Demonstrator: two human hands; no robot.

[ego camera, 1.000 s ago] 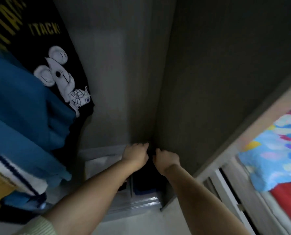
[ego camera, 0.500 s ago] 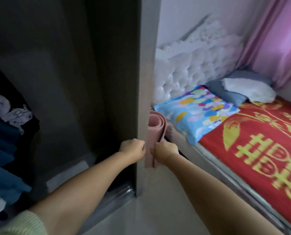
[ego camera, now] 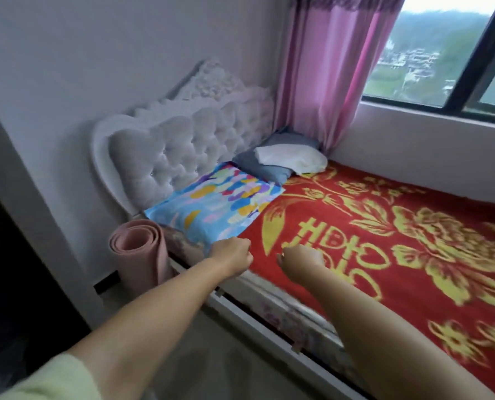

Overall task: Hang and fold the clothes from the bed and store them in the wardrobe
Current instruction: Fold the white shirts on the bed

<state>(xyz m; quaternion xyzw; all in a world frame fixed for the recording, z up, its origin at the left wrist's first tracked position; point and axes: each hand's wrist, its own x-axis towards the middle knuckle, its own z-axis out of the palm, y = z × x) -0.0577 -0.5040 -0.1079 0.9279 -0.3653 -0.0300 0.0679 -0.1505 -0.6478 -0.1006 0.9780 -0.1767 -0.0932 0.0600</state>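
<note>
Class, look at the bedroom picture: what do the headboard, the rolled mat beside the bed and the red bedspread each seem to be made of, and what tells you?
Headboard: looks like padded pale velvet or faux leather, given its soft sheen and buttoned tufts.
Rolled mat: probably foam or rubber; matte pink, with thick layers showing at the coiled end.
Bedspread: seems a woven or plush textile, with a gold pattern and no shine.
</note>
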